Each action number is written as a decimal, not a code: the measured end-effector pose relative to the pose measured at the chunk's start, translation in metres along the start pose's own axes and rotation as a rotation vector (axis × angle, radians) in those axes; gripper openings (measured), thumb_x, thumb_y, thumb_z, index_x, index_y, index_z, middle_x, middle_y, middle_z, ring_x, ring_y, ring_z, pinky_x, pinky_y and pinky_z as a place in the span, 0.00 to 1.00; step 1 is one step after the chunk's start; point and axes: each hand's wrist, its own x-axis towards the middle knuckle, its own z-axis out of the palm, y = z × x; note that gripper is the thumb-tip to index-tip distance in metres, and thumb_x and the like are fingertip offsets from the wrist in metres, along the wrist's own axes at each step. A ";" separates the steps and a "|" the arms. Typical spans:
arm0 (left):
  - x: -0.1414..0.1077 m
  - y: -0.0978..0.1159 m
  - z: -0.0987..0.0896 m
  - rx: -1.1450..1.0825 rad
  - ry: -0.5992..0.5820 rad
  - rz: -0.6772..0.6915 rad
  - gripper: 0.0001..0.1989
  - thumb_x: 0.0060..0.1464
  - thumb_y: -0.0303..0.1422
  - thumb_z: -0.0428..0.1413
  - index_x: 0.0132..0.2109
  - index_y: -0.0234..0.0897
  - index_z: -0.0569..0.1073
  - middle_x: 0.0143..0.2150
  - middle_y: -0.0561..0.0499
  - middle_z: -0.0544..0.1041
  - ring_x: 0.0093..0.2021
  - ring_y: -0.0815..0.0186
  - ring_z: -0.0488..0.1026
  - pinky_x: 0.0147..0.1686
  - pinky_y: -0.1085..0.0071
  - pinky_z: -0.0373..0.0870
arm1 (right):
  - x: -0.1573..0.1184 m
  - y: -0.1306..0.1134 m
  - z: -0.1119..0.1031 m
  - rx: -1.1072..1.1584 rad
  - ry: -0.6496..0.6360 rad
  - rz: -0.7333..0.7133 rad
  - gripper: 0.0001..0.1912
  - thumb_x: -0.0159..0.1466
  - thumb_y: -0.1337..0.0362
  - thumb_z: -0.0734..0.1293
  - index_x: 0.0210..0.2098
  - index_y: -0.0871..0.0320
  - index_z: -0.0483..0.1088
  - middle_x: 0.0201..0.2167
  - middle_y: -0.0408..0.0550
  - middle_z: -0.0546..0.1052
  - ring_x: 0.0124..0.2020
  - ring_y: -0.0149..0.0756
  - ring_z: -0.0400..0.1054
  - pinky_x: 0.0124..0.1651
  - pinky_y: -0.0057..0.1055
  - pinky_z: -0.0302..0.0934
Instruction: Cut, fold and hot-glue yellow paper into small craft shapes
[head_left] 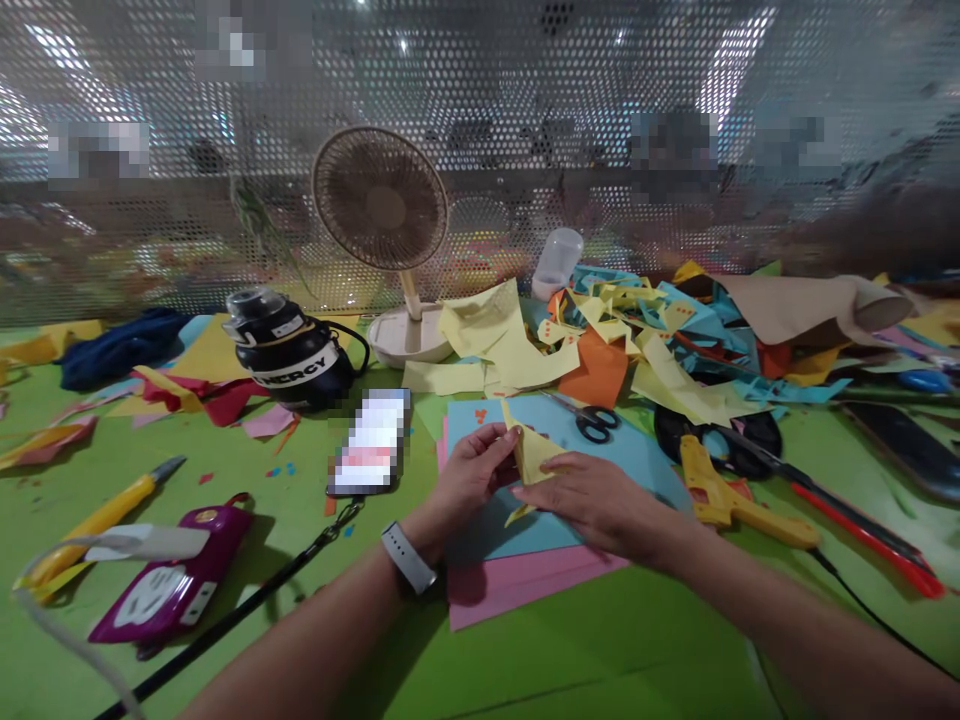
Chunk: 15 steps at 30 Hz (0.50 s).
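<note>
A small folded piece of yellow paper (pixel 534 452) is held between both hands, above a blue sheet (pixel 487 530) that lies on pink sheets (pixel 517 590). My left hand (pixel 476 468), with a grey watch band at the wrist, pinches the paper's left edge between thumb and fingers. From the right, my right hand (pixel 589 495) grips the same paper, its fingers pressed together over the lower part. A pair of dark scissors (pixel 596 422) rests on the blue sheet just behind the hands.
Paper scraps (pixel 517 340) heap up behind. A fan (pixel 382 205), black bottle (pixel 289 355) and phone (pixel 371 440) stand or lie to the left, near a purple device (pixel 180 570). On the right are a yellow glue gun (pixel 739 500) and a red cutter (pixel 862 525).
</note>
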 end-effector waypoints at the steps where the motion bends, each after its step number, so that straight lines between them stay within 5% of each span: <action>1: -0.002 0.000 0.003 0.018 -0.014 0.010 0.16 0.39 0.40 0.68 0.31 0.35 0.74 0.27 0.54 0.76 0.25 0.72 0.71 0.28 0.76 0.68 | 0.000 -0.001 0.001 0.017 0.044 0.069 0.22 0.63 0.76 0.57 0.53 0.54 0.68 0.43 0.47 0.80 0.42 0.34 0.74 0.51 0.36 0.64; 6: -0.010 -0.001 0.010 0.072 -0.002 0.056 0.19 0.40 0.46 0.66 0.33 0.35 0.75 0.28 0.53 0.75 0.26 0.71 0.71 0.30 0.74 0.69 | 0.001 -0.006 0.005 0.145 0.272 0.393 0.14 0.67 0.63 0.59 0.51 0.56 0.67 0.43 0.51 0.79 0.40 0.38 0.74 0.42 0.35 0.68; 10: -0.011 -0.007 0.007 -0.010 -0.055 0.074 0.23 0.48 0.54 0.57 0.34 0.36 0.76 0.27 0.52 0.76 0.27 0.69 0.71 0.30 0.73 0.69 | 0.001 -0.008 0.006 0.204 0.368 0.470 0.13 0.66 0.62 0.60 0.49 0.56 0.66 0.43 0.52 0.78 0.41 0.37 0.74 0.44 0.35 0.68; 15: -0.013 -0.009 0.006 0.151 -0.116 0.163 0.15 0.45 0.37 0.66 0.42 0.39 0.78 0.39 0.49 0.80 0.38 0.66 0.75 0.38 0.74 0.69 | 0.002 -0.009 0.005 0.045 0.408 0.441 0.11 0.66 0.63 0.59 0.47 0.57 0.67 0.41 0.53 0.78 0.42 0.41 0.72 0.45 0.39 0.66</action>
